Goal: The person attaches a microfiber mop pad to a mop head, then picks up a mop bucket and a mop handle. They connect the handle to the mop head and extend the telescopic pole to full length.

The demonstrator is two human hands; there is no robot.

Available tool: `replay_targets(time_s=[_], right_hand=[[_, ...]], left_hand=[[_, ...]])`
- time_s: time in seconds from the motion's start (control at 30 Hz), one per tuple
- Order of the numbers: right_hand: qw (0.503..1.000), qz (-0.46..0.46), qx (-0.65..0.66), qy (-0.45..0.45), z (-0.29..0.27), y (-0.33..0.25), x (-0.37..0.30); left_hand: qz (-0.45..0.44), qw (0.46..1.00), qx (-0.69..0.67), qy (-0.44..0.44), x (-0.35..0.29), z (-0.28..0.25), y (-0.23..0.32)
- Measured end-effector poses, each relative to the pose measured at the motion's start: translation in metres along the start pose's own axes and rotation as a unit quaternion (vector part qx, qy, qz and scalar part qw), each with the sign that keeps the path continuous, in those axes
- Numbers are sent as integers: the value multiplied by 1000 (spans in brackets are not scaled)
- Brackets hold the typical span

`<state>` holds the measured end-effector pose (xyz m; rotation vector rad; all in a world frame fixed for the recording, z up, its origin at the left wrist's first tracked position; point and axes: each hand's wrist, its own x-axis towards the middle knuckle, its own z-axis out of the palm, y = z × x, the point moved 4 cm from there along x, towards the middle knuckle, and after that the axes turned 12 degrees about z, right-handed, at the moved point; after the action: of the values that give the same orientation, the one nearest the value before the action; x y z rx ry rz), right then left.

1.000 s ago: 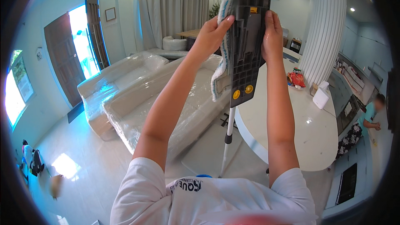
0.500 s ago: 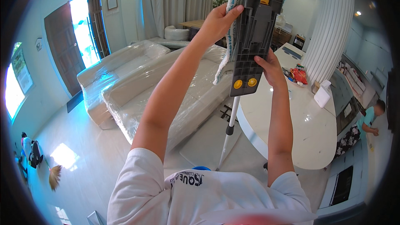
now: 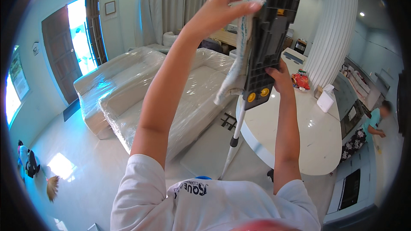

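A flat mop's dark grey plate with yellow round knobs is raised high in front of me. Along its left side hangs a white and blue mop pad, its lower end loose and away from the plate. My right hand grips the plate's lower right edge, thumb over its face. My left hand is open beside the pad's upper part, fingers spread and slightly blurred; its thumb tip is at the pad, but whether it touches I cannot tell. The white mop pole slants down below the plate toward me.
Plastic-wrapped sofas fill the left middle. A white rounded counter bears a red snack bag and a white tissue box, beside a fluted column. One person stands far right; another, with a broom, is far left.
My left hand has let go of the plate's edge and risen, fingers spreading. The pad's lower end has swung down and left of the plate. My right hand keeps its grip.
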<state>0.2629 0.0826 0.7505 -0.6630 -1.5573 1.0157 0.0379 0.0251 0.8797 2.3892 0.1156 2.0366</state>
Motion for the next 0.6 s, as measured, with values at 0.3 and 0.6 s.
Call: replay_targets(time_s=[0.3,0.6], right_hand=[[995,-48,-89,16,54,-12,-3],[994,-44,-20,98,31,-1,-5]], left_hand=[[-51,975,-197,86,194,-75,-42],[-14,994,102,24,174,-159,-2]])
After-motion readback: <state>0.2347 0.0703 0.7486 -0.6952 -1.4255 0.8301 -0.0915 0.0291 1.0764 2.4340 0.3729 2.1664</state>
